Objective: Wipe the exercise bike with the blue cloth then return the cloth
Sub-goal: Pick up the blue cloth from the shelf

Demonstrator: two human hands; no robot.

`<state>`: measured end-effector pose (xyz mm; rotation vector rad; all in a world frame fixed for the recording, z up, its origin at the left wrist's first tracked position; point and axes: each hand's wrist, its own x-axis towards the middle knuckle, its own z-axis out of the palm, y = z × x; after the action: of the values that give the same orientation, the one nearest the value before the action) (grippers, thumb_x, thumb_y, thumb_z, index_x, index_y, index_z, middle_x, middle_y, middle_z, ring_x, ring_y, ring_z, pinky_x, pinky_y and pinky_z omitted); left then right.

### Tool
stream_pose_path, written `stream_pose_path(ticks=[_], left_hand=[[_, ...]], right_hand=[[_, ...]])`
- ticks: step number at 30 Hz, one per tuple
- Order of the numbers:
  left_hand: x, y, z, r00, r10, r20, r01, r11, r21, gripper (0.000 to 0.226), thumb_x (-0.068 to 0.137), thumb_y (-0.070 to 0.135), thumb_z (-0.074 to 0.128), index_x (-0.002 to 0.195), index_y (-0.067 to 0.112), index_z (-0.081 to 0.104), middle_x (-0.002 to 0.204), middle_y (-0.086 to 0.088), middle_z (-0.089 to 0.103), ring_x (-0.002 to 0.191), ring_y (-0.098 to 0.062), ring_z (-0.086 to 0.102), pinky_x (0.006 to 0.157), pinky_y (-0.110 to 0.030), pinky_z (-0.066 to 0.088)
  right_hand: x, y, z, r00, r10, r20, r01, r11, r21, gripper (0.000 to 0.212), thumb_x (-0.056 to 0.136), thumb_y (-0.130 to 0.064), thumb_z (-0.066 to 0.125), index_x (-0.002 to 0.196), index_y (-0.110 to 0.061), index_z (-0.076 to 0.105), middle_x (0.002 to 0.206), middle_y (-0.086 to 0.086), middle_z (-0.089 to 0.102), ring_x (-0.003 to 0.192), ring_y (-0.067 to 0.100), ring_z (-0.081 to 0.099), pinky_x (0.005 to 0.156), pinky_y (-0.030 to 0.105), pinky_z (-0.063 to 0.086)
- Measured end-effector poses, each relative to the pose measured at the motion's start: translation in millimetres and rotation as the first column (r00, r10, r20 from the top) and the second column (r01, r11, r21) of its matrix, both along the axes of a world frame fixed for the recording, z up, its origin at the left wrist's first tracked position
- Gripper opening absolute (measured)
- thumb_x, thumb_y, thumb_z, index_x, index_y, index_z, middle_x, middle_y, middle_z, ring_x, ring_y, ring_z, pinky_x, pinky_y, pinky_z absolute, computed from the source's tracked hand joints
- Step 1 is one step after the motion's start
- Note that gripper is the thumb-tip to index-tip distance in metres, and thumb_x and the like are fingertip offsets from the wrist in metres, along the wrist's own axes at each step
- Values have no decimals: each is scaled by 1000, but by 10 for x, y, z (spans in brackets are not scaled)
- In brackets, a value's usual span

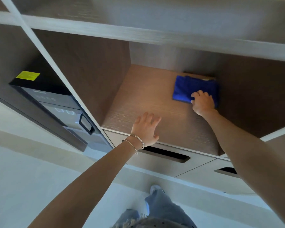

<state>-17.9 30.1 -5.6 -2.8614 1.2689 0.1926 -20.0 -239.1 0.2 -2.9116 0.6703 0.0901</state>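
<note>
A folded blue cloth (190, 87) lies on a wooden shelf (148, 102) inside an open cabinet compartment, toward its back right. My right hand (203, 102) rests on the cloth's near right corner, with the thumb hooked at the cloth's front edge. My left hand (146, 128) hovers flat over the shelf's front edge, fingers spread, holding nothing; two thin bangles circle that wrist. The exercise bike is not in view.
A thin brown board (202, 76) lies under the cloth's far edge. Drawers with slot handles (164, 153) sit below the shelf. A dark safe-like box (53, 99) with a yellow label fills the compartment to the left. Another shelf (155, 35) runs overhead.
</note>
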Motion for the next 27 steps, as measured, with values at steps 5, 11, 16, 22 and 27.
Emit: stream_pose_path(ticks=[5,11,16,22,27], left_hand=[[-151,14,-28,998,-55,10,56,998,-29,72,83,40,54,145,24,22,149,-9,29,141,-30,19,112,-45,26],[-331,270,-31,996,-88,17,89,995,-45,71,83,38,52,145,23,23,145,-9,33,139,-29,23,111,-43,27],[-528,556,-58,993,-119,-9,118,991,-64,69,83,38,53,145,24,25,145,-6,33,137,-30,26,110,-42,29],[-700,719,-126,987,-157,23,158,985,-72,68,83,33,51,145,20,25,147,-9,31,137,-28,26,110,-39,27],[-698,589,-147,985,-170,33,173,980,-103,68,85,34,50,146,18,24,152,-10,26,137,-28,26,112,-38,26]], right_hand=[[-379,260,-61,998,31,50,-32,999,21,32,94,-19,48,125,-13,49,128,13,48,118,36,43,105,52,32],[-1078,813,-222,984,36,176,-41,999,27,34,91,-13,50,125,-14,50,130,11,49,118,32,42,104,44,31],[-1537,1302,-299,978,-11,209,4,999,33,32,93,-18,47,124,-21,53,129,1,50,120,24,42,99,38,30],[-1717,1415,-209,980,95,176,-100,995,25,30,92,-19,48,121,-24,58,123,-1,54,112,23,45,92,36,32],[-1737,1139,-192,938,302,171,-318,945,74,51,76,-24,72,125,-23,57,128,1,52,123,23,43,101,38,29]])
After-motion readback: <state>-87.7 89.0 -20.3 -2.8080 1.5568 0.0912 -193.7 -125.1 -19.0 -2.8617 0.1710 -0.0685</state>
